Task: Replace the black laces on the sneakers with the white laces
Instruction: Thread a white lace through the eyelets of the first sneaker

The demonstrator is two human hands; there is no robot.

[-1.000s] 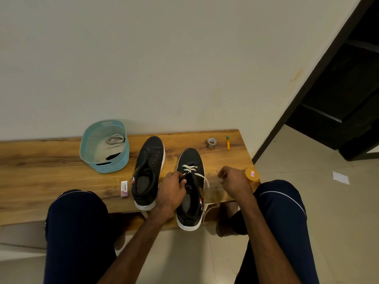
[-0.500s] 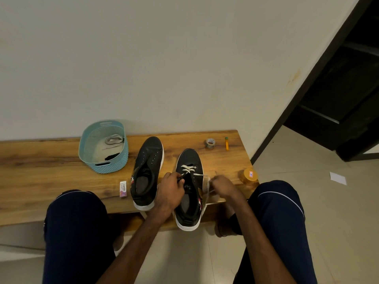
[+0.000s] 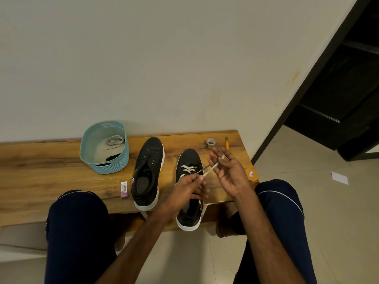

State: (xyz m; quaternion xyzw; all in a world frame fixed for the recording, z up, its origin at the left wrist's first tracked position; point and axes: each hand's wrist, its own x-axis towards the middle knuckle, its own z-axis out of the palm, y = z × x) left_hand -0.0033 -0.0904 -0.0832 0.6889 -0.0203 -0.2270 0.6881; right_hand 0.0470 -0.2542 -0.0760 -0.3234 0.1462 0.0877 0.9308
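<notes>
Flat white lace stretched taut above the part-laced black sneaker, 2 crosses threaded near its rounded toe. Left hand pinched 1 end. Right hand, palm up, fingers loosely curled, had it looped over a finger. Second sneaker sat beside it, unlaced, white rubber sole. Oval teal basket stood on the wood-grain tabletop.

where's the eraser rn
In the head view, the eraser lies on the bench toward its near edge, just left of the unlaced sneaker and in front of the basket.
</notes>
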